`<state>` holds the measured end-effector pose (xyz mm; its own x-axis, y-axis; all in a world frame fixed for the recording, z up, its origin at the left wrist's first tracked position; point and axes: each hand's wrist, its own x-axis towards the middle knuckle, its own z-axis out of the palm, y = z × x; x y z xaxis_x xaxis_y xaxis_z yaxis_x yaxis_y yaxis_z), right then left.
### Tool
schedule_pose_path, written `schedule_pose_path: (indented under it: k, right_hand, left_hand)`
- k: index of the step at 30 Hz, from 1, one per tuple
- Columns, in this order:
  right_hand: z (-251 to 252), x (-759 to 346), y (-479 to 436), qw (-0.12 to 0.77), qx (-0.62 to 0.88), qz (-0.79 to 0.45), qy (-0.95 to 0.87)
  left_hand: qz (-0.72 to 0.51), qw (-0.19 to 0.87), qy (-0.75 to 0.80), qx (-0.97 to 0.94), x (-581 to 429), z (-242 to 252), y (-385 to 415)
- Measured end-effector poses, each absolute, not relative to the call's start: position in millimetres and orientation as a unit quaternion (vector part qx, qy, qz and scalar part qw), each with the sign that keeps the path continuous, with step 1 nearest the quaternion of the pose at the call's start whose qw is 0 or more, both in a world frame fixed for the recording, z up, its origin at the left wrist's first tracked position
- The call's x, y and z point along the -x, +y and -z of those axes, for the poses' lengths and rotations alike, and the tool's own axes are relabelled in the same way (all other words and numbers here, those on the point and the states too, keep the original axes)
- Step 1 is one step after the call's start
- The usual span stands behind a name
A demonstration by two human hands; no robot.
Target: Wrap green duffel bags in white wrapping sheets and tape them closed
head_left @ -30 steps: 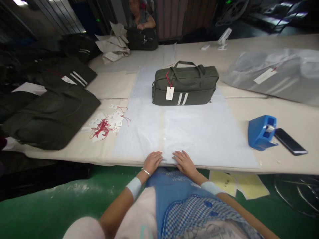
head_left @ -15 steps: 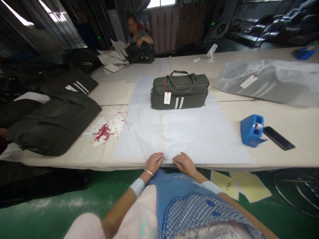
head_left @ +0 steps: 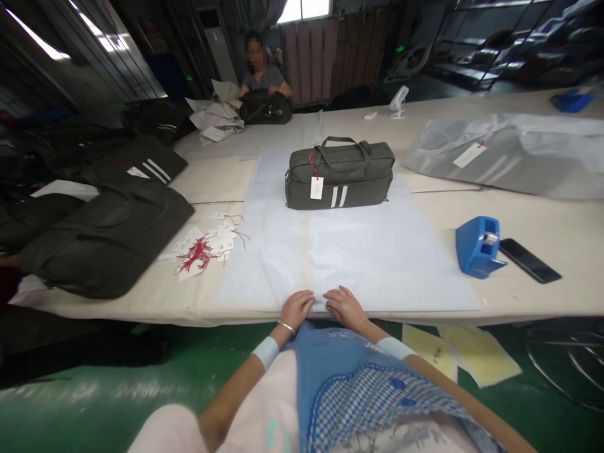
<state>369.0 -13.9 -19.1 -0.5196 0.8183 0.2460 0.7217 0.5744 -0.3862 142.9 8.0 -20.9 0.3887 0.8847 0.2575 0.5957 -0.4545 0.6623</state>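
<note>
A translucent white plastic bag lies flat on the table, its near edge along the table's front. My left hand is closed on that edge with fingers bent together. Just to its right, my right hand also pinches the edge; a small gap parts the fingertips. Farther back on the plastic stands a dark green handbag with two white stripes and upright handles. A white tag hangs from it on a red string.
To the left lie white tags with red strings and several dark bags. On the right are a blue tape dispenser, a phone and a plastic-wrapped bag. A person sits at the back with another bag.
My right hand has shifted slightly left, bringing the hands closer together at the plastic's edge. The person at the back has straightened up and lowered a hand.
</note>
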Motion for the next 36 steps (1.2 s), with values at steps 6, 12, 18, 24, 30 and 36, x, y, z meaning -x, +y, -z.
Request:
schedule_pose_path:
  k: [6, 12, 18, 24, 30, 36]
  right_hand:
    - [14.6, -368.8, -13.9, 0.186, 0.438, -0.126, -0.871]
    - [23.9, -363.8, -10.4, 0.223, 0.433, -0.126, -0.864]
    - [20.0, -362.1, -10.0, 0.261, 0.452, -0.146, -0.84]
    - [11.7, -360.1, -6.3, 0.289, 0.48, -0.133, -0.818]
    - [3.6, -356.6, -6.5, 0.299, 0.476, -0.125, -0.818]
    - [0.2, -355.5, -9.7, 0.301, 0.472, -0.117, -0.821]
  left_hand:
    - [-0.295, 0.245, 0.467, -0.797, -143.5, 20.2, 10.5]
    - [-0.294, 0.25, 0.466, -0.796, -143.9, 22.4, 12.1]
    - [-0.304, 0.252, 0.47, -0.79, -142.4, 24.7, 13.2]
    - [-0.309, 0.256, 0.454, -0.796, -142.9, 22.1, 16.2]
    - [-0.299, 0.251, 0.426, -0.816, -144.2, 23.5, 15.9]
    - [-0.292, 0.231, 0.424, -0.826, -142.2, 24.1, 11.6]
